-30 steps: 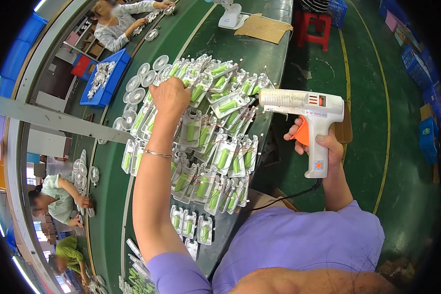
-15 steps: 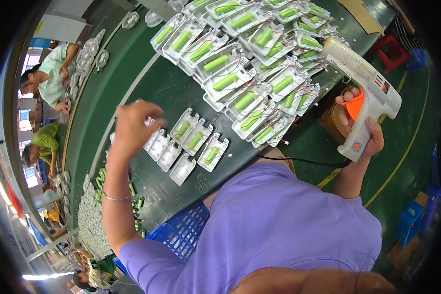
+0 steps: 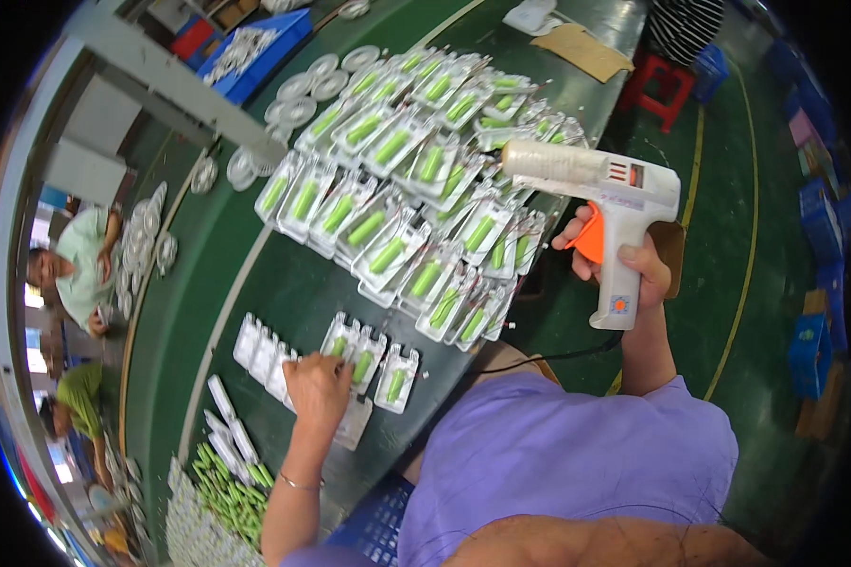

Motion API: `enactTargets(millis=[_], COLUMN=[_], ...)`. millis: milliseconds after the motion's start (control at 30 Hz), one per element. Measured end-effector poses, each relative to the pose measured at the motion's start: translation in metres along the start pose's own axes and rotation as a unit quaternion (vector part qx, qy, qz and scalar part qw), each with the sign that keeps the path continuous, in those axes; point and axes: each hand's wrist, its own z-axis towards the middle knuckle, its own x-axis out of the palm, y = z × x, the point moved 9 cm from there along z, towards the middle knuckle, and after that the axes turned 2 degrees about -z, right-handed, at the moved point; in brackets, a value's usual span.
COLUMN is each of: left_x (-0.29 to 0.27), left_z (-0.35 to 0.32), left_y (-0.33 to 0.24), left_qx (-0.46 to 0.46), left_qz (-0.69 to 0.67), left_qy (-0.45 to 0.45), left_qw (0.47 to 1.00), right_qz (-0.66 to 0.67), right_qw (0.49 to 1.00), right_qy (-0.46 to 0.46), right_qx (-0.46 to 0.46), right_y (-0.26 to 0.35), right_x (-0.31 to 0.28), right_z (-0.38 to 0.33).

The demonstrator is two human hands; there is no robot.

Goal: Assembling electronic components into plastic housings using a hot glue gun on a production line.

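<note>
My right hand [image 3: 649, 268] is wrapped round the grip of a white hot glue gun [image 3: 626, 194], fingers at its orange trigger. The gun points left, and its nozzle overlaps the stacked housings in this view. Lower left, my left hand [image 3: 318, 389] reaches down over a small group of white plastic housings on the bench. Its fingers are curled together, and what they grip, if anything, is hidden. Right beside them lie a housing with a green battery cell [image 3: 362, 367] and another battery-filled housing [image 3: 397, 383]. Several bare white housings [image 3: 263, 354] sit left of the hand.
A large pile of battery-filled housings [image 3: 388, 198] covers the far bench. Loose green cells [image 3: 225, 491] lie lower left, near white strip-like parts [image 3: 232, 430]. A blue crate [image 3: 373, 520] is under the near edge. Co-workers sit left; a red stool [image 3: 660, 90] stands far right.
My left hand has come down from above the bench, moving right onto the housings, and its fingers have drawn in. The view has swung, with the glue gun still in my right hand.
</note>
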Motion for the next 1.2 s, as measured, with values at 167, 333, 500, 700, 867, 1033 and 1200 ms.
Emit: enactTargets(millis=[167,333,500,700,867,1033,1200], left_x=[-0.008,-0.105,-0.159,-0.102,-0.038,-0.002,-0.04], left_z=[0.006,0.04,0.202,0.408,0.469,0.481,0.454], left_y=[0.008,0.051,-0.039,-0.115,-0.135,-0.131,-0.096], left_qx=[-0.04,-0.152,0.01,0.038,-0.012,-0.01,0.016], left_qz=[-0.074,-0.221,-0.152,0.004,0.112,0.175,0.106], left_qy=[0.017,-0.029,-0.066,-0.086,-0.037,-0.003,-0.078], left_qw=[0.996,0.963,0.986,0.996,0.993,0.984,0.991], right_qz=[-0.003,0.022,0.033,0.036,0.02,0.035,-0.007], right_qw=[1.0,1.0,0.998,0.994,0.983,0.982,0.987], right_qy=[-0.005,-0.002,-0.045,-0.105,-0.175,-0.176,-0.163], right_qx=[0.016,0.008,-0.004,-0.014,-0.048,-0.059,-0.007], right_y=[0.003,0.007,0.005,0.015,0.035,0.035,0.021], right_x=[-0.012,-0.028,-0.058,-0.087,-0.115,-0.121,-0.112], right_z=[0.0,0.003,0.006,-0.006,-0.022,-0.028,-0.012])
